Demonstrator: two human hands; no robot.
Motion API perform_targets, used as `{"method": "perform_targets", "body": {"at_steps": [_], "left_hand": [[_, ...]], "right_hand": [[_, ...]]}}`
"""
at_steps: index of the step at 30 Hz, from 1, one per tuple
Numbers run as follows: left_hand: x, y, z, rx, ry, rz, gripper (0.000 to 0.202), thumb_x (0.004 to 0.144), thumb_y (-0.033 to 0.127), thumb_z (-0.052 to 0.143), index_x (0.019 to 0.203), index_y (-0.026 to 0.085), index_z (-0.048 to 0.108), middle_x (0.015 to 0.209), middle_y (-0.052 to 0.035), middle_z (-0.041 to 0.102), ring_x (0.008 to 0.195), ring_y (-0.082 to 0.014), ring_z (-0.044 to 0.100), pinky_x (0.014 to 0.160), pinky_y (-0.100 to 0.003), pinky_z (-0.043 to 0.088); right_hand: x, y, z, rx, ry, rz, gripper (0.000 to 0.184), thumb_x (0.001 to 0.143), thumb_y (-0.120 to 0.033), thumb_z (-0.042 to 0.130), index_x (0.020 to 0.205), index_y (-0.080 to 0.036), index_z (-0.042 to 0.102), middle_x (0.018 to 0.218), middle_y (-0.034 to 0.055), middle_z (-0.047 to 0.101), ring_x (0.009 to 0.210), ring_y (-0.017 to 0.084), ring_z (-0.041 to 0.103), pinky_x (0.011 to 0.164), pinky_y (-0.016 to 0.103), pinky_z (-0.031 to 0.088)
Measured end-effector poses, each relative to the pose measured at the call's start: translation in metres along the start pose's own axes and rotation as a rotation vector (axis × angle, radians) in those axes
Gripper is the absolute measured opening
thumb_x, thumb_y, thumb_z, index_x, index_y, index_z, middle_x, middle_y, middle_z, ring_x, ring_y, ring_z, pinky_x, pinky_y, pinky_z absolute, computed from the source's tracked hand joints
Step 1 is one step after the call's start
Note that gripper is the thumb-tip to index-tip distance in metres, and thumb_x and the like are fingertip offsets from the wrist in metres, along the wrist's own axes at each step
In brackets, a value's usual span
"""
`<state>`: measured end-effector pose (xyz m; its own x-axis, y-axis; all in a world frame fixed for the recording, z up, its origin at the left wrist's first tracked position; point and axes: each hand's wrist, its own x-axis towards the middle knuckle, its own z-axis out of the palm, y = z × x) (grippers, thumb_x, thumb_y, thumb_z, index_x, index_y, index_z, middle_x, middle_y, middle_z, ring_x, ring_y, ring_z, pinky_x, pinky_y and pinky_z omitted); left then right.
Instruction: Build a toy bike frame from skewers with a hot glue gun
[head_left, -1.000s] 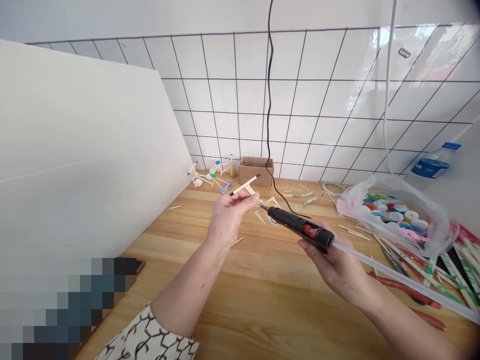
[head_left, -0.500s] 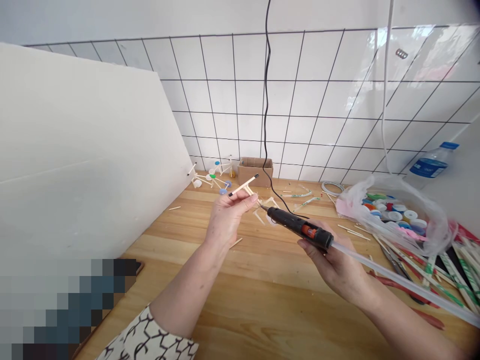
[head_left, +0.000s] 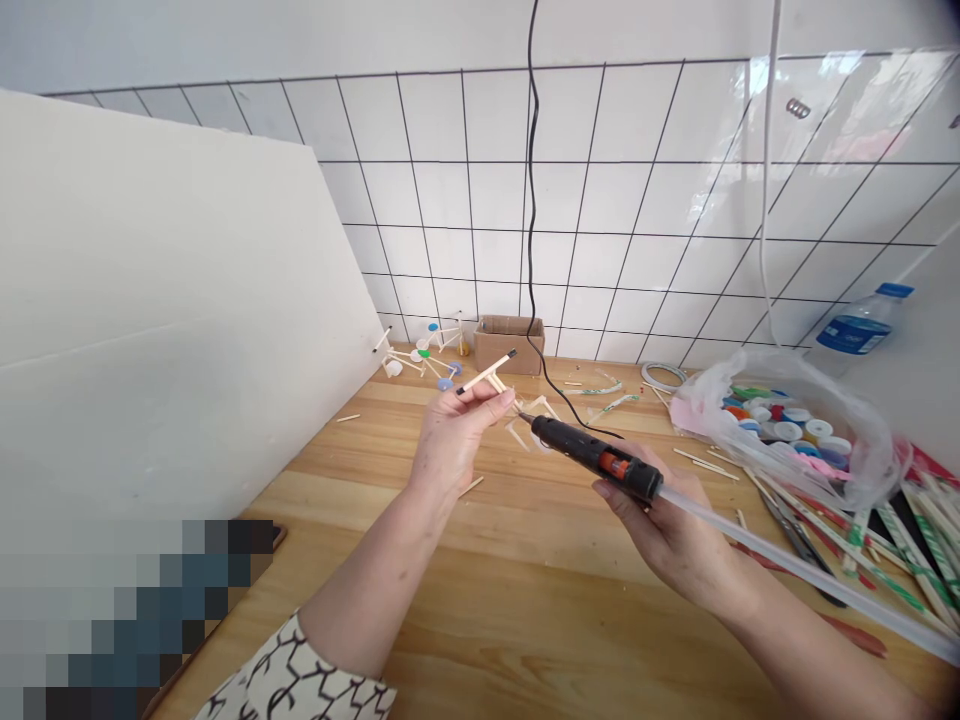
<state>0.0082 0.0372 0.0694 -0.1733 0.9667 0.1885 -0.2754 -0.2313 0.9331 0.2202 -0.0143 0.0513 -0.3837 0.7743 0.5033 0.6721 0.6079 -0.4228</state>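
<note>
Between thumb and fingers, my left hand pinches a small frame of wooden sticks; its crosspiece has dark tips at both ends. My right hand is wrapped round a black glue gun, from whose back a long translucent glue stick runs to the right. The gun's nozzle points left and sits at the stick frame, close to my left fingertips. Whether it touches the wood cannot be made out. Behind the nozzle, more joined sticks lie on the wooden table.
Models of sticks and bottle caps stand at the back left beside a cardboard box. A black cord hangs down behind the gun. To the right are a plastic bag of bottle caps, a tape roll, scissors and loose sticks.
The glue gun's nozzle has shifted very slightly left toward the stick frame. Both hands keep nearly the same place and grip, and the view has moved a little.
</note>
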Motion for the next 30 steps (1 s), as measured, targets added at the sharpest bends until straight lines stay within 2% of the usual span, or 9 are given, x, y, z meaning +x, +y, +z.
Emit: {"method": "perform_targets", "body": {"at_steps": [8,18,21,26,30], "left_hand": [[0.0005,-0.0014,-0.0004,-0.017,-0.004,-0.003,0.016,0.057,0.025,0.080,0.054,0.017,0.066,0.057,0.0030,0.056,0.060,-0.0092,0.050,0.067,-0.025,0.043],[0.0011,-0.0016,-0.0009,0.003,0.011,-0.011,0.015,0.056,0.026,0.080,0.055,0.017,0.067,0.058,0.0026,0.056,0.060,-0.0091,0.045,0.062,-0.023,0.039],[0.0008,-0.0014,-0.0010,0.000,0.003,-0.015,0.017,0.056,0.027,0.080,0.055,0.017,0.067,0.057,0.0025,0.057,0.059,-0.0089,0.046,0.063,-0.024,0.040],[0.0012,-0.0028,-0.0013,-0.018,0.014,-0.024,0.016,0.052,0.026,0.081,0.057,0.018,0.069,0.062,0.0012,0.060,0.061,-0.0107,0.050,0.064,-0.025,0.042],[0.0015,-0.0028,-0.0012,-0.014,0.011,-0.013,0.016,0.054,0.026,0.081,0.056,0.017,0.068,0.060,0.0019,0.059,0.060,-0.0097,0.048,0.063,-0.024,0.041]], "right_hand": [[-0.0014,0.0031,0.0015,-0.024,0.002,-0.026,0.023,0.092,-0.022,0.046,0.115,-0.021,0.048,0.087,0.0039,0.064,0.068,0.016,0.059,0.061,0.027,0.046],[0.0013,0.0009,-0.0025,-0.013,0.026,-0.007,0.021,0.093,-0.025,0.045,0.113,-0.021,0.050,0.088,0.0048,0.063,0.071,0.017,0.060,0.062,0.028,0.048],[0.0006,0.0016,-0.0004,-0.021,0.012,-0.027,0.021,0.092,-0.025,0.045,0.113,-0.021,0.050,0.085,0.0038,0.064,0.067,0.016,0.060,0.061,0.027,0.047],[-0.0005,0.0025,0.0013,-0.027,0.012,-0.056,0.024,0.092,-0.022,0.045,0.116,-0.021,0.048,0.091,0.0061,0.067,0.072,0.018,0.064,0.062,0.028,0.048],[0.0002,0.0025,-0.0011,-0.038,0.015,-0.045,0.024,0.092,-0.022,0.045,0.116,-0.021,0.049,0.091,0.0059,0.067,0.073,0.018,0.063,0.061,0.027,0.048]]}}
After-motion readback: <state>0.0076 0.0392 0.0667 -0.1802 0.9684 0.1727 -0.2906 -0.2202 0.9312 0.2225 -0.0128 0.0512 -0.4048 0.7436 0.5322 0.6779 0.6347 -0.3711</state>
